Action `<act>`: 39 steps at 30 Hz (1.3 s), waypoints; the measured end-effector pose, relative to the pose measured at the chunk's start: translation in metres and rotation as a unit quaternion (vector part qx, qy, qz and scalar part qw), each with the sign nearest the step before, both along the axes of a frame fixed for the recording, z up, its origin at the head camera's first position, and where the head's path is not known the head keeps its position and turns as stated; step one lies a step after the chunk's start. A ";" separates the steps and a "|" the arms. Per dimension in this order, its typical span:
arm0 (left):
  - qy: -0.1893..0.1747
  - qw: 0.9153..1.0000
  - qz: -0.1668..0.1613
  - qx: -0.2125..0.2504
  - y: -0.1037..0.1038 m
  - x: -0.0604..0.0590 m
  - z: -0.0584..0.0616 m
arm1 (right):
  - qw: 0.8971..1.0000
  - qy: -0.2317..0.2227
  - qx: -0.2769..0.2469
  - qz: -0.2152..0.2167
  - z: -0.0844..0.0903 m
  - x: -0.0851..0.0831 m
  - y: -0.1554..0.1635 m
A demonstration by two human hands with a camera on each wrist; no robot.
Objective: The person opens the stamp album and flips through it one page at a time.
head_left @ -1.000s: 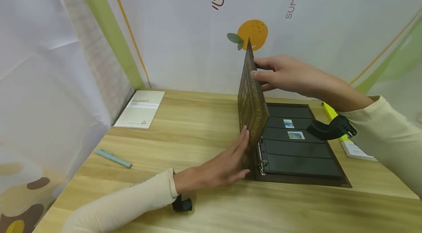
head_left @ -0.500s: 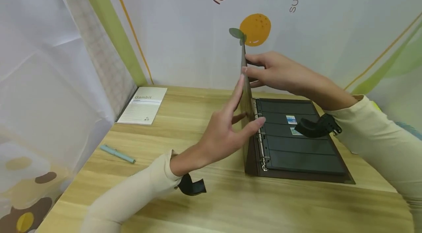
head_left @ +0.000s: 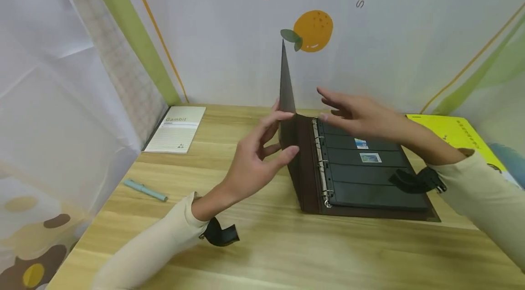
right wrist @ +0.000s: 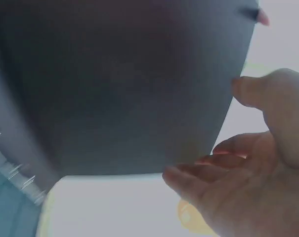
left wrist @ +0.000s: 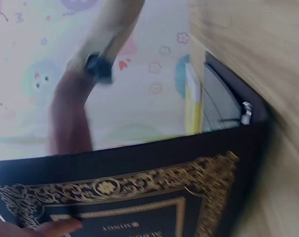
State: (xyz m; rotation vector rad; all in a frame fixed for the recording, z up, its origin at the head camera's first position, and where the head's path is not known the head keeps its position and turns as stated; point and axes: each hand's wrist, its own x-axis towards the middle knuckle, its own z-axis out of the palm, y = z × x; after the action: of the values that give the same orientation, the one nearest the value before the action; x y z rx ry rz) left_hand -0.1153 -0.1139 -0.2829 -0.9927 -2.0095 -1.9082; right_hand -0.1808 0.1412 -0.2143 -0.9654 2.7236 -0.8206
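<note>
A dark brown ring-binder stamp album lies open on the table, its front cover standing nearly upright and leaning left. Gold ornament decorates the cover's outer face, seen in the left wrist view. My left hand grips the cover at its near edge, thumb on the inner side and a finger on the outer face. Apart from the cover, my right hand hovers over the album's far part, fingers extended. Two small stamps sit in the strips of the black page; the right arm covers part of it.
At the back left lies a white notebook marked "Gambit". A pale green pen rests nearer on the left. Behind my right forearm is a yellow book. A printed curtain hangs along the table's back edge.
The cover has swung leftward past upright, baring its inner side. My left hand has risen and taken hold of its edge. My right hand has let go and drawn back right.
</note>
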 end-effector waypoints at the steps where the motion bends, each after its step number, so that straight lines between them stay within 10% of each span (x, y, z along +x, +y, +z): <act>1: 0.002 1.000 0.003 0.009 -0.005 0.000 -0.003 | 1.000 0.005 0.013 -0.002 -0.010 0.004 0.008; 12: 0.035 0.995 0.093 -0.017 -0.067 0.013 -0.019 | 0.997 0.019 0.079 -0.015 -0.140 0.059 0.074; 21: 0.092 0.977 0.165 -0.102 -0.122 0.031 -0.035 | 0.992 -0.006 0.101 -0.070 -0.173 0.085 0.091; 30: 0.074 0.909 0.251 -0.326 -0.161 0.050 -0.051 | 0.991 -0.027 0.106 -0.074 -0.178 0.092 0.097; 39: -0.007 0.842 0.144 -0.520 -0.172 0.040 -0.080 | 0.989 -0.039 0.113 -0.083 -0.177 0.099 0.103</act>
State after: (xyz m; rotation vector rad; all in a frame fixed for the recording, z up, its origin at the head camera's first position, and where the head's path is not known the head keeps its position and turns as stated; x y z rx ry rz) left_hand -0.0756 -0.2859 -0.3633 -0.7273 -3.0107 -0.5611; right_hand -0.0821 0.2441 -0.3913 -0.6566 2.7801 -0.5426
